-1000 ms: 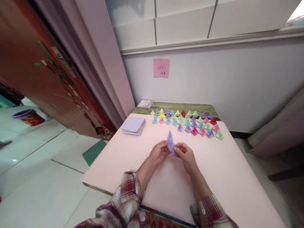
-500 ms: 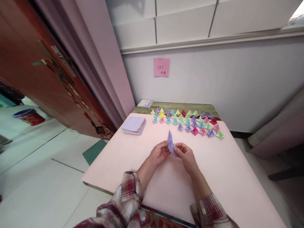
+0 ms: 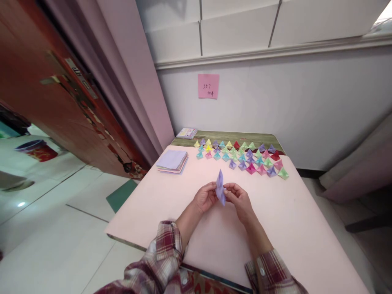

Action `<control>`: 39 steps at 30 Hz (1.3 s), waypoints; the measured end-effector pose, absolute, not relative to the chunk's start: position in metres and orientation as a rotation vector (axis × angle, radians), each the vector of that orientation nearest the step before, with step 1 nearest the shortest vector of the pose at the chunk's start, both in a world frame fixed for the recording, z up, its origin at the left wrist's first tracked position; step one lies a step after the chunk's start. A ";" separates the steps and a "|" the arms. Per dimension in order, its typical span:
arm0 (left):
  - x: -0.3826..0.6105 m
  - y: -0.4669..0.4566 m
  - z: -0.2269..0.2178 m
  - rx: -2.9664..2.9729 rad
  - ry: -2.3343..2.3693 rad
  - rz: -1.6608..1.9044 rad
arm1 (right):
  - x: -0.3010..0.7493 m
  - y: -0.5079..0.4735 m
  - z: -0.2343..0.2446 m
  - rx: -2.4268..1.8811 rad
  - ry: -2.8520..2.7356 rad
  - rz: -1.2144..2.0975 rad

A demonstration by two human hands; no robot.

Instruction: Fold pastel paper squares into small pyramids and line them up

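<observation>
A folded purple origami paper (image 3: pixel 220 188) is held upright between my two hands, above the middle of the table. My left hand (image 3: pixel 206 197) pinches its left side with thumb and fingers. On the other side, my right hand (image 3: pixel 239 199) grips the right edge, thumb in front. Behind them, several rows of small folded paper pieces (image 3: pixel 250 168) in purple, green, blue, pink, yellow and red stand on the table. To the left lies a stack of square paper sheets (image 3: pixel 172 160), a purple one on top.
The table (image 3: pixel 147 212) has a pale pink cover and a bare green wooden strip at the back. A small printed pack (image 3: pixel 187 133) lies in the back left corner. A pink note (image 3: pixel 208 86) hangs on the wall. A red bucket (image 3: pixel 36 150) stands on the floor.
The purple paper has turned slightly between my fingers and now stands straighter. Both hands stay nearly in place. A pale shape on the floor at far left shows more.
</observation>
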State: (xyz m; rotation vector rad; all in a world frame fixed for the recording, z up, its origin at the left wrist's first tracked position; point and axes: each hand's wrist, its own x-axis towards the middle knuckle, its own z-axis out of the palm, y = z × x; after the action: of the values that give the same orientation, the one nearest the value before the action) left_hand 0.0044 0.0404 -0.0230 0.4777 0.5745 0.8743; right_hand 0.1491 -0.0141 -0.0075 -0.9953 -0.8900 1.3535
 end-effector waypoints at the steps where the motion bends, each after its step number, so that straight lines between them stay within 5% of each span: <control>1: 0.005 0.040 -0.023 0.479 0.575 0.871 | 0.149 -0.014 -0.007 -0.999 -0.888 1.346; 39: 0.001 0.044 -0.022 0.495 0.610 0.933 | 0.150 -0.015 -0.008 -0.981 -1.067 1.305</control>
State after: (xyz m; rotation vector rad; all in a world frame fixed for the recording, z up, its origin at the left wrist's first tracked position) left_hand 0.0013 0.0440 -0.0224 0.4953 0.6103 0.9334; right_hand 0.1504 -0.0149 -0.0076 -0.9808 -1.0669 1.3045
